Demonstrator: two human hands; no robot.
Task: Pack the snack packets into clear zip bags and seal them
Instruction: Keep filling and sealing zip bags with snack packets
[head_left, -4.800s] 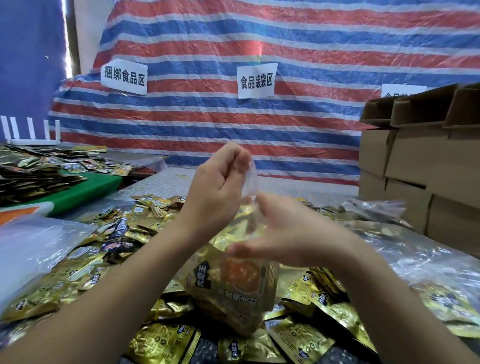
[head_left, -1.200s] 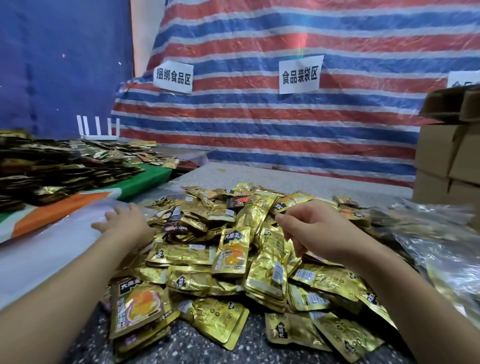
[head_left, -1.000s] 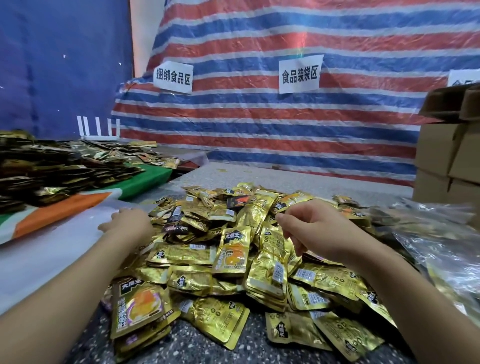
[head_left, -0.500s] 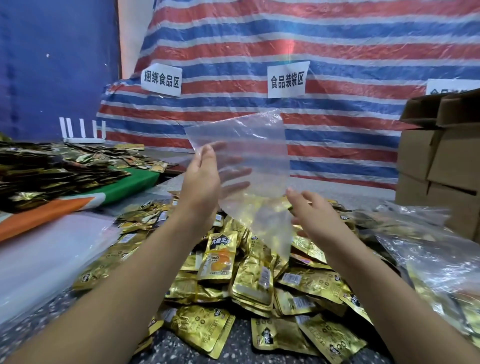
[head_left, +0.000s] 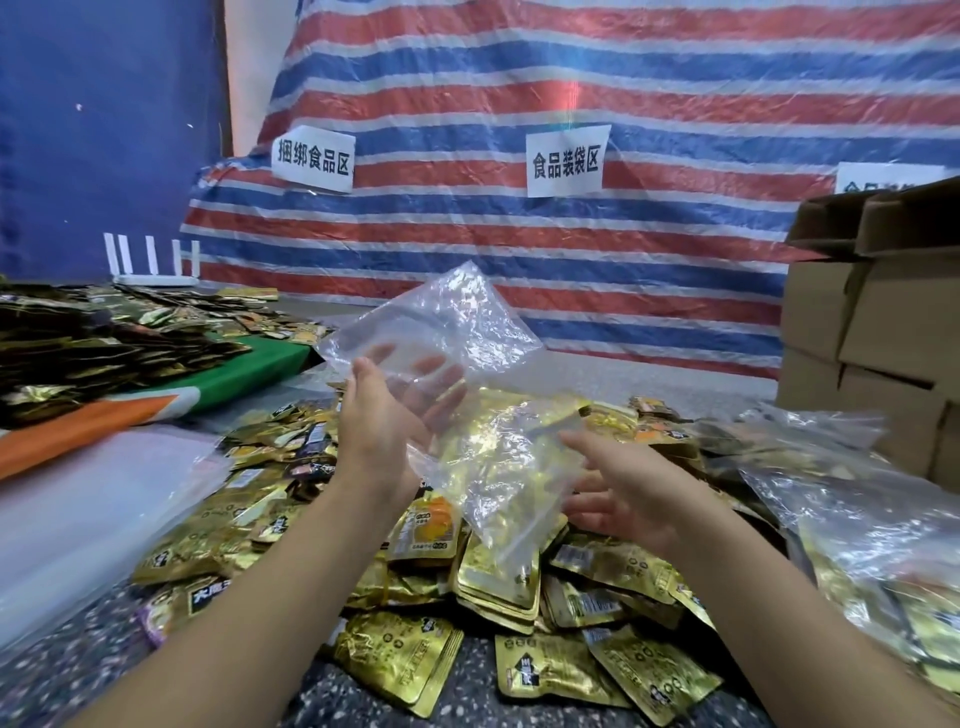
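An empty clear zip bag (head_left: 467, 353) hangs crumpled in the air above a big pile of gold snack packets (head_left: 498, 577). My left hand (head_left: 376, 431) holds the bag's left side, thumb toward me, and its fingers show through the plastic. My right hand (head_left: 634, 493) is at the bag's lower right edge with straight, spread fingers, holding nothing. Whether the bag's mouth is open cannot be told.
A stack of flat empty clear bags (head_left: 88, 499) lies at the left. Filled clear bags (head_left: 857, 509) lie at the right, with cardboard boxes (head_left: 883, 353) behind them. A second heap of packets (head_left: 104, 348) covers the green table at far left. A striped tarp hangs behind.
A second ago both hands were down at the pile, the left one by the bag stack. My left hand has since lifted an empty bag, and my right hand has come to its lower edge.
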